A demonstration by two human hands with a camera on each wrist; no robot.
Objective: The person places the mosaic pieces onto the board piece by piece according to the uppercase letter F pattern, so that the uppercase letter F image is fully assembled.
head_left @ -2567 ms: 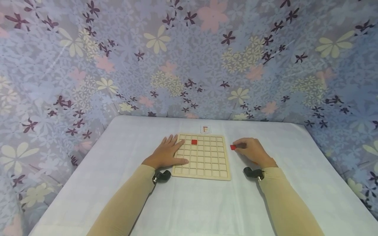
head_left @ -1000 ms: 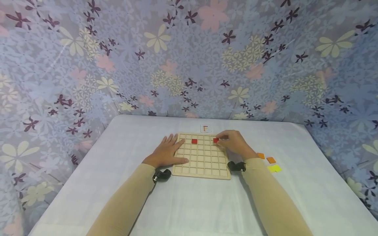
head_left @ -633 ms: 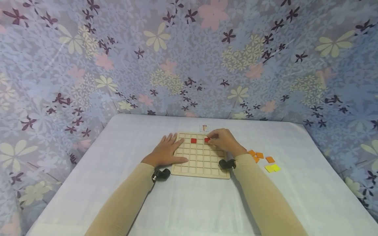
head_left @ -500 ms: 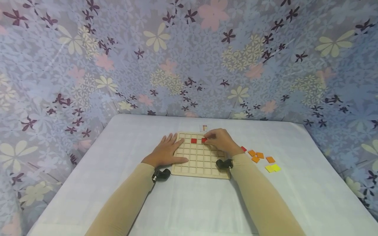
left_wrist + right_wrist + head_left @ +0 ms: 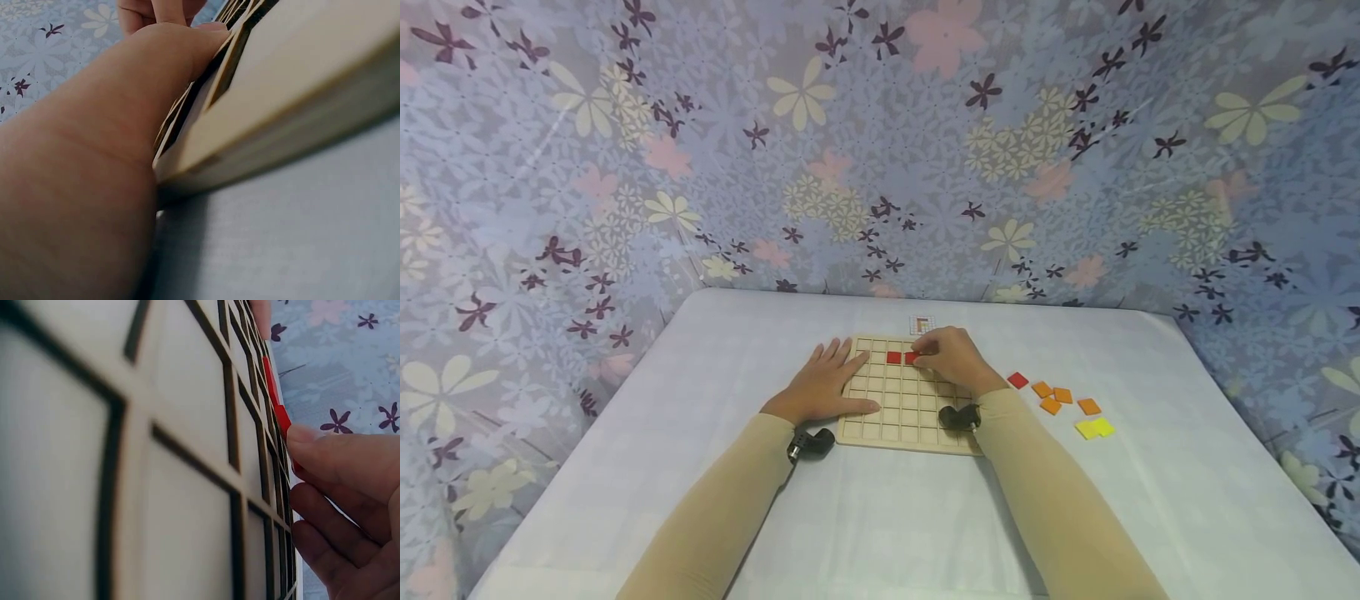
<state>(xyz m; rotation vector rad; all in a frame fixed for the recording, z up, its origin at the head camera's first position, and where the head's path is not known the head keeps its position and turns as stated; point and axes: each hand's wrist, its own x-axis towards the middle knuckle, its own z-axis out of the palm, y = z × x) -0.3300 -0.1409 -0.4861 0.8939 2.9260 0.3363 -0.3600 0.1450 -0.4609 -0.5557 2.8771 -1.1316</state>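
A wooden grid board [image 5: 910, 448] lies on the white-covered table. One red square tile [image 5: 893, 357] sits in a cell of its second row from the far edge. My right hand [image 5: 953, 357] pinches another red tile [image 5: 912, 358] between thumb and fingers, at the cell just right of the first. In the right wrist view the thumb presses on this red tile [image 5: 283, 419] close to the board's surface. My left hand [image 5: 824, 387] lies with fingers spread over the board's left edge. The left wrist view shows its thumb resting on the board's frame [image 5: 250, 125].
Right of the board lie a loose red tile [image 5: 1017, 380], several orange tiles [image 5: 1051, 406] and yellow tiles [image 5: 1095, 428]. A small printed pattern card [image 5: 922, 325] lies beyond the board's far edge. Behind the table [image 5: 865, 517] hangs a flowered cloth [image 5: 880, 167].
My right hand has carried its red tile from right of the board leftward across it to beside the placed red tile. The loose tiles have come into view. The left hand has stayed put.
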